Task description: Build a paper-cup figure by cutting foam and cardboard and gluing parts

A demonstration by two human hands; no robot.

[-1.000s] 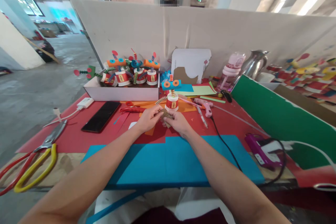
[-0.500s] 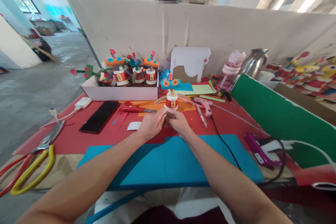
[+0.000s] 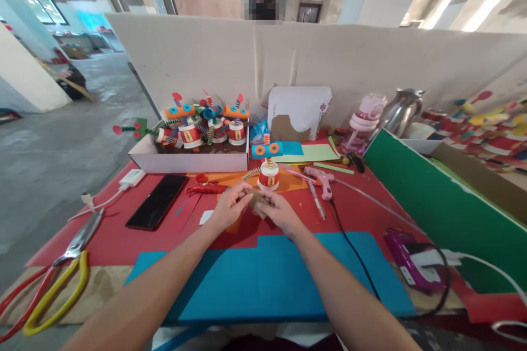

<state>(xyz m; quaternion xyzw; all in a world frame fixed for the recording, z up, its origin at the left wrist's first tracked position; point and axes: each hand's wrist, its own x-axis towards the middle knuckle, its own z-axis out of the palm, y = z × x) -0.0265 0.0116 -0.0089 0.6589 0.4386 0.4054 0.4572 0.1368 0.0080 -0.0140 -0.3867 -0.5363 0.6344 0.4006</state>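
Both my hands grip a small brown piece of cardboard (image 3: 258, 204) above the red table covering. My left hand (image 3: 230, 205) pinches its left side, while my right hand (image 3: 280, 209) holds the right side; the fingers hide part of it. Just beyond stands a paper-cup figure (image 3: 269, 176) with a blue roll head, orange eyes and a spring-like folded neck. Left of my hands lie red-handled scissors (image 3: 206, 189), their blades now mostly covered by my left hand. To the right, a pink glue gun (image 3: 323, 180) rests beside a pen (image 3: 316, 201).
Similar cup figures fill a white box (image 3: 193, 163) at the back left. A black phone (image 3: 157, 201), large shears (image 3: 69, 263), a purple power strip (image 3: 411, 263) and a green board (image 3: 444, 208) surround the work area. Blue sheets (image 3: 263, 274) cover the front edge.
The cardboard has come into clearer view between my hands, which have spread slightly apart around it. The view has tilted upward, so the table sits lower in the picture.
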